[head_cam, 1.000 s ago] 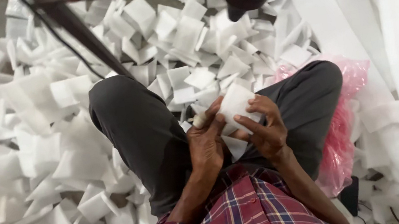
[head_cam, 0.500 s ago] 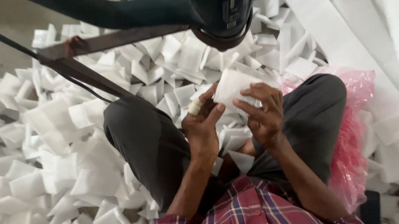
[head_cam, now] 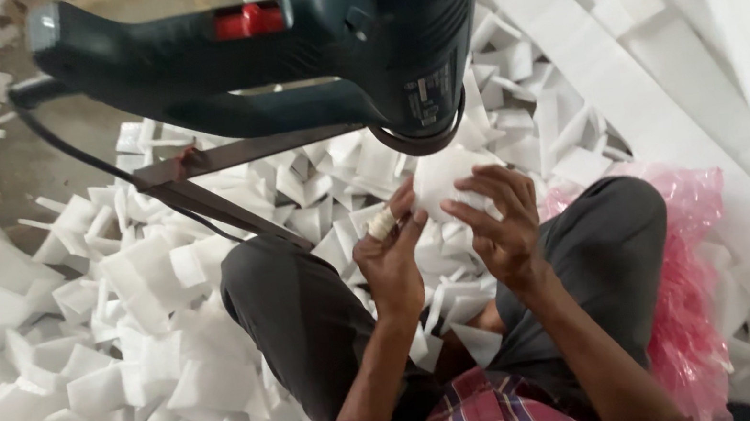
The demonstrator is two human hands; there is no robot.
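Countless white foam offcuts (head_cam: pixel 154 365) bury the floor (head_cam: pixel 30 159).

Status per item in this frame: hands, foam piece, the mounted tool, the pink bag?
left hand: gripping the foam piece, one finger taped
right hand: gripping the foam piece from the other side
foam piece: white, raised, right under the tool's nozzle
heat tool: dark, fixed on a metal bracket, nozzle down; on or off, cannot tell
pink plastic bag: crumpled beside the right leg
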